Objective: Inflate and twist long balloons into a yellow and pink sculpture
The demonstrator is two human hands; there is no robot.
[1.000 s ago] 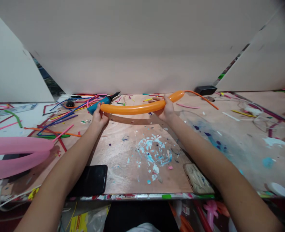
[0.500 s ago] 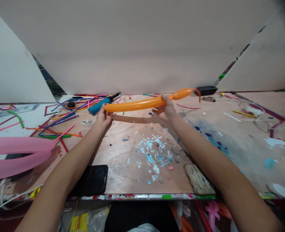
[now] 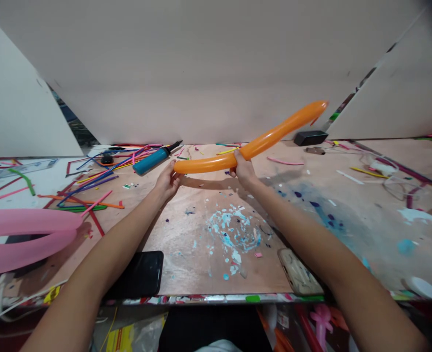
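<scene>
A long orange balloon (image 3: 260, 142) is held above the wooden table (image 3: 208, 230) between both hands. My left hand (image 3: 169, 180) pinches its left end, fingers closed on it. My right hand (image 3: 242, 170) is wrapped round the balloon near its middle. From that grip the right part of the balloon bends upward to the right, its tip raised against the white wall. A blue hand pump (image 3: 153, 159) with a black nozzle lies on the table just behind my left hand.
Several uninflated coloured balloons (image 3: 91, 181) lie scattered at the left. A pink inflated balloon (image 3: 21, 237) loops at the far left. A black phone (image 3: 138, 274) and a wooden piece (image 3: 299, 274) lie near the front edge. A black box (image 3: 311, 138) sits by the wall.
Both hands moved closer together along the orange balloon. Its right part swung up from near the table to point up and right. The thin tail at its tip no longer shows.
</scene>
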